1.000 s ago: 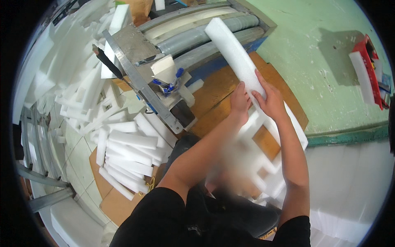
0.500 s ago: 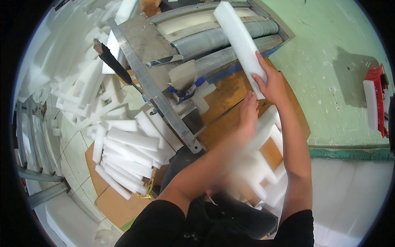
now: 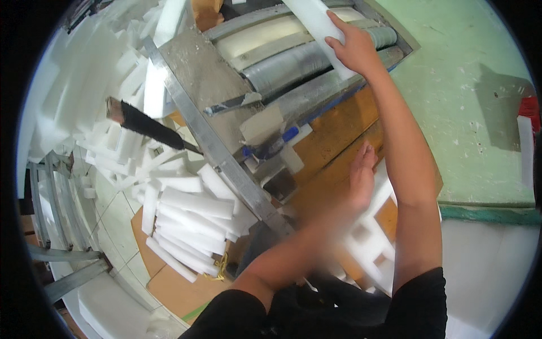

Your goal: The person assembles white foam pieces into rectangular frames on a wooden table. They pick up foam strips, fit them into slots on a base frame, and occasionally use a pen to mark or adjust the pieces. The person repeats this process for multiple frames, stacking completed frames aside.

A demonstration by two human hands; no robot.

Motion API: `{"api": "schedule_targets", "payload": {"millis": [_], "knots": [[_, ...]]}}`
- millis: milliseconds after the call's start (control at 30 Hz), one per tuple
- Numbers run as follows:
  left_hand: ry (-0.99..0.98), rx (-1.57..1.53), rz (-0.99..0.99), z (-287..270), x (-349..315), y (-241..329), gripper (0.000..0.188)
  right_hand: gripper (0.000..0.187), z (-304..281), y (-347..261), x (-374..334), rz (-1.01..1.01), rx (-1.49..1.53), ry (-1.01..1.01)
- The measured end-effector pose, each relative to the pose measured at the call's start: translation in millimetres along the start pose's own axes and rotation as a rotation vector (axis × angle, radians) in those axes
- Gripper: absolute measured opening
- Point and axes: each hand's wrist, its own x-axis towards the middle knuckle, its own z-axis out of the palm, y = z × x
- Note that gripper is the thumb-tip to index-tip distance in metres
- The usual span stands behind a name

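A long white foam strip slants over the metal rollers at the top, its far end cut off by the view's edge. My right hand grips its near part from the right side, thumb and fingers around it. My left hand is lower down with straight fingers, holding nothing, over the brown wooden board. Below that hand lies white foam with square cutouts, partly covered by my blurred left forearm.
Left of the rollers runs a long metal straightedge, with a black-wrapped handle sticking out beside it. Several white foam strips are piled on the left. A blue-capped marker sits near the board. Pale green surface spreads right.
My right hand has carried the foam strip up and away over the rollers. My left hand is now apart from the strip's near end. The whole view has shifted slightly.
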Motion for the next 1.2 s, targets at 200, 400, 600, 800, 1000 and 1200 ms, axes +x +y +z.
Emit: {"api": "schedule_targets", "payload": {"millis": [200, 400, 600, 800, 1000, 1200], "knots": [[0.042, -0.085, -0.018, 12.3, 0.5, -9.8, 0.061, 0.067, 28.1, -3.2, 60.2, 0.105, 0.101, 0.083], [-0.148, -0.155, -0.052, 5.9, 25.0, -46.9, 0.054, 0.060, 42.9, -16.5, 72.2, 0.299, 0.249, 0.451], [-0.186, -0.031, 0.193, -14.4, 47.3, -86.0, 0.048, 0.056, -11.6, -12.0, 46.3, 0.461, 0.939, 0.762], [-0.007, 0.269, 0.078, 29.6, 7.1, -40.2, 0.058, 0.054, -64.8, 14.9, -30.8, 0.597, 0.952, 0.277], [-0.078, 0.153, 0.037, 36.4, -9.5, -29.8, 0.044, 0.060, -21.2, 9.7, -33.1, 0.516, 0.491, 0.347], [-0.074, -0.088, 0.217, 9.1, 35.2, -60.8, 0.039, 0.048, 2.3, -36.9, 12.7, 0.477, 0.483, 0.480]]}}
